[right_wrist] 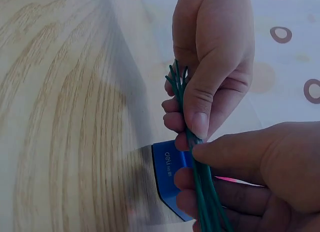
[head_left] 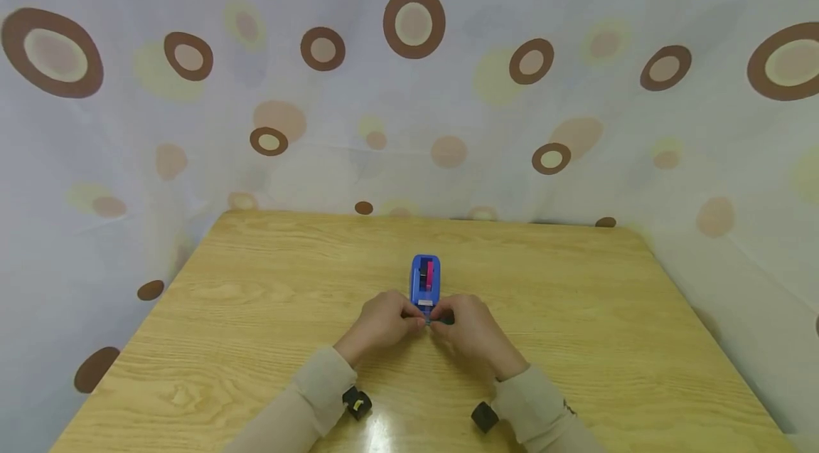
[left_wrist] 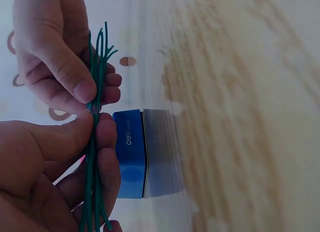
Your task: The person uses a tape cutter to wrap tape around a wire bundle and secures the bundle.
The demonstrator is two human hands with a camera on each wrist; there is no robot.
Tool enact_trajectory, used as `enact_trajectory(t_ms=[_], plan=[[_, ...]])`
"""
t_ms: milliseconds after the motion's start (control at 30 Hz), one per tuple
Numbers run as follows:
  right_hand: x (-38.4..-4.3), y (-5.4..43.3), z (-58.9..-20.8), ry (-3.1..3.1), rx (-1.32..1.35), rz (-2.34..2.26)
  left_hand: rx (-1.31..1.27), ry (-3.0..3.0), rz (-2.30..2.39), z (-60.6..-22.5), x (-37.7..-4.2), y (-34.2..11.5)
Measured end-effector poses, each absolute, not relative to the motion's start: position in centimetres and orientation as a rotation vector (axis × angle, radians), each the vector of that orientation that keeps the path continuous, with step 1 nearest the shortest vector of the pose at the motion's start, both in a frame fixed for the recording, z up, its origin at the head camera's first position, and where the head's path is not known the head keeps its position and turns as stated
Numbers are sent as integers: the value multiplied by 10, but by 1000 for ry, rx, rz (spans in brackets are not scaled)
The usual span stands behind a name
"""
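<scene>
Both hands meet in the middle of the table, thumb tips close together, on a bundle of thin green wire-like strands (left_wrist: 89, 184). My left hand (head_left: 384, 320) pinches it between thumb and fingers. Beside it, my right hand (head_left: 471, 327) pinches the same bundle. Strand ends stick out past both hands, some splayed. A small shiny patch shows between the thumbs in the left wrist view; I cannot tell what it is. Just beyond the fingers stands a blue tape dispenser (head_left: 416, 287) with a pink core (head_left: 430, 275) inside; its front is partly hidden by the hands.
The wooden table (head_left: 256, 282) runs back to a pale cloth (head_left: 358, 104) printed with brown rings, which also hangs along both sides. Black wrist devices (head_left: 357, 403) sit by the sleeves, low in the head view.
</scene>
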State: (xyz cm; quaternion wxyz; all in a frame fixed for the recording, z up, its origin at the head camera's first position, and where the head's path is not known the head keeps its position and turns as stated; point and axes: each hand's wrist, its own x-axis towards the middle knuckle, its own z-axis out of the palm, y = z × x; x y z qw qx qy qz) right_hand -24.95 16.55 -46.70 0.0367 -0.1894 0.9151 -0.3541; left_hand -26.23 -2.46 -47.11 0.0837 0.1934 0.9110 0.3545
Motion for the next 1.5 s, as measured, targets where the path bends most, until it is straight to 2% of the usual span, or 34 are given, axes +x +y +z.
enact_trajectory(t_ms=[600, 1500], plan=[[-249, 165, -474, 2836, -553, -1222, 538, 2716, 1041, -469, -262, -23], [-249, 164, -474, 2892, -550, -1246, 640, 2522, 1095, -471, -272, -29]])
